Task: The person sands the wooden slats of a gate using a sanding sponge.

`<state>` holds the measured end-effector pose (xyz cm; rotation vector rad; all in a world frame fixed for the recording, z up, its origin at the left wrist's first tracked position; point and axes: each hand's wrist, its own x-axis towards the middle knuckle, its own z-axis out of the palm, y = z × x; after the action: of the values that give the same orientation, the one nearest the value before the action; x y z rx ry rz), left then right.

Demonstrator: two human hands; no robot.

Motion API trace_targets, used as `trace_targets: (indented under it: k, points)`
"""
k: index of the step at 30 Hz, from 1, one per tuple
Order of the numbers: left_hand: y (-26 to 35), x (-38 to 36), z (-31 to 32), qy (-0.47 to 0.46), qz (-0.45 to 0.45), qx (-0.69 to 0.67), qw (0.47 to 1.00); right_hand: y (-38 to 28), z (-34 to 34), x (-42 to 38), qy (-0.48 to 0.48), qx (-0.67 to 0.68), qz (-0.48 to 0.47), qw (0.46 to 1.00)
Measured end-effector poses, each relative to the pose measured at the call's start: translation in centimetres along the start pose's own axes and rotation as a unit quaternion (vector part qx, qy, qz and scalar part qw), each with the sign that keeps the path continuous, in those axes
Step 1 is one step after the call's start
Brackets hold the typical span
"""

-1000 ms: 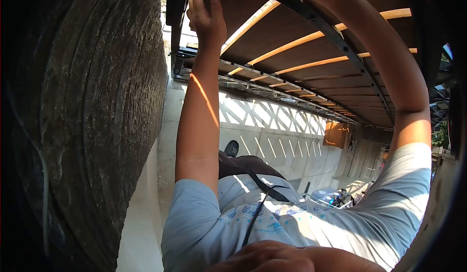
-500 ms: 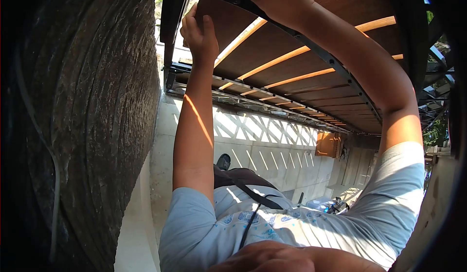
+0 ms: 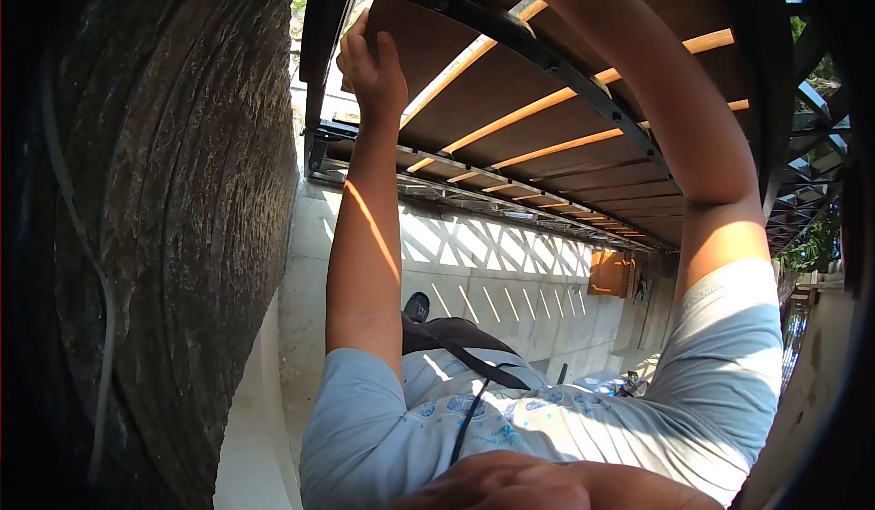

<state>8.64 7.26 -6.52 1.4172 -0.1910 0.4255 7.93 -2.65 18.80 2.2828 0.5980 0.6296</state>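
My left hand (image 3: pixel 372 77) is raised at the left end of a slatted structure, beside the end wooden slat (image 3: pixel 424 36). Its thumb and forefinger point upward and stand apart, with the other fingers partly curled at the bright gap. A black metal rail (image 3: pixel 510 31) with bolts runs diagonally across the brown slats. My right forearm (image 3: pixel 670 82) reaches up over this rail and slats. The right hand itself is cut off by the top edge, so whatever it touches is hidden.
A rough, dark, grooved surface (image 3: pixel 173 218) fills the left side. Below the slats lies a pale tiled floor (image 3: pixel 365 264) striped with sunlight. An orange-brown box-like object (image 3: pixel 611 273) stands farther back. Dark metal lattice (image 3: pixel 811 145) is at the right.
My right arm has shifted up and left, carrying its hand from the rail out past the top edge. The left hand stays almost where it was.
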Motion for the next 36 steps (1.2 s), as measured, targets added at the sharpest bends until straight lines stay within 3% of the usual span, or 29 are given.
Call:
trace_targets:
  k: [2, 5, 6, 7, 9, 10, 11, 13, 15, 17, 18, 19, 22, 23, 25, 26, 27, 30, 32, 36]
  points:
    - [0.1, 0.1, 0.1, 0.004, 0.004, -0.005, 1.000, -2.1, 3.2, -1.3, 0.042, -0.099, -0.070, 0.992]
    - [0.2, 0.2, -0.2, 0.002, 0.008, 0.001, 1.000, 0.4, 3.0, -0.9, 0.135, -0.040, -0.105, 0.984]
    - [0.2, 0.0, -0.3, -0.002, 0.003, -0.008, 1.000, 2.6, 3.5, -0.3, 0.059, -0.042, -0.058, 0.996]
    - [0.2, 0.0, -0.2, -0.005, -0.003, -0.017, 1.000, 4.1, 0.8, 0.9, 0.060, -0.045, -0.059, 0.995]
    - [0.2, 0.0, -0.2, 0.001, 0.003, -0.023, 1.000, 6.2, -6.0, 4.1, 0.146, -0.003, 0.010, 0.989]
    - [0.3, -0.1, -0.2, -0.003, -0.012, -0.017, 1.000, 5.0, -5.4, 4.2, 0.021, 0.005, 0.108, 0.994]
    - [0.6, -0.1, -0.2, -0.006, -0.025, -0.012, 1.000, 3.5, -3.5, 2.6, 0.021, 0.002, 0.110, 0.994]
    - [0.8, 0.0, -0.3, -0.003, -0.016, -0.001, 1.000, 0.7, 1.7, -0.9, 0.076, -0.082, -0.088, 0.990]
    - [0.5, 0.2, -0.4, -0.002, -0.006, 0.013, 1.000, 1.7, 1.5, -1.0, 0.103, -0.065, -0.132, 0.984]
    - [0.1, 0.2, -0.4, -0.011, -0.004, -0.021, 1.000, 5.2, 0.9, 1.6, 0.075, -0.062, -0.062, 0.993]
    - [0.2, 0.1, -0.6, -0.018, -0.008, -0.020, 1.000, 4.5, -6.6, 3.5, -0.078, 0.077, 0.140, 0.984]
    - [0.2, -0.1, -0.4, -0.020, -0.009, -0.022, 1.000, 4.1, -5.7, 3.4, -0.080, 0.075, 0.142, 0.984]
    - [1.1, -0.2, -0.6, -0.017, -0.038, 0.004, 0.999, 2.4, 0.7, 1.8, 0.125, -0.083, -0.014, 0.989]
    - [1.2, 0.0, -0.8, -0.016, -0.034, 0.005, 0.999, 0.6, 1.7, 0.2, 0.129, -0.084, -0.013, 0.988]
    - [1.1, 0.1, -0.6, -0.012, -0.039, -0.005, 0.999, -2.8, 1.7, -2.8, -0.011, -0.078, -0.083, 0.993]
    - [1.0, 0.1, -0.6, -0.012, -0.031, -0.009, 0.999, -1.3, 1.4, -2.5, -0.053, 0.006, -0.062, 0.997]
    - [1.0, 0.2, -0.7, -0.012, -0.030, -0.008, 0.999, 0.9, 0.7, -1.3, -0.052, 0.006, -0.061, 0.997]
    - [0.6, 0.0, -0.8, -0.021, -0.045, 0.007, 0.999, 4.9, -2.0, 1.5, -0.191, -0.146, -0.015, 0.971]
    - [0.3, 0.2, -0.6, -0.026, -0.036, -0.017, 0.999, 4.7, -4.1, 1.4, 0.034, -0.037, 0.097, 0.994]
    - [0.4, 0.9, -0.6, -0.032, -0.069, -0.070, 0.995, -2.1, 1.5, -2.3, -0.010, 0.038, 0.038, 0.999]
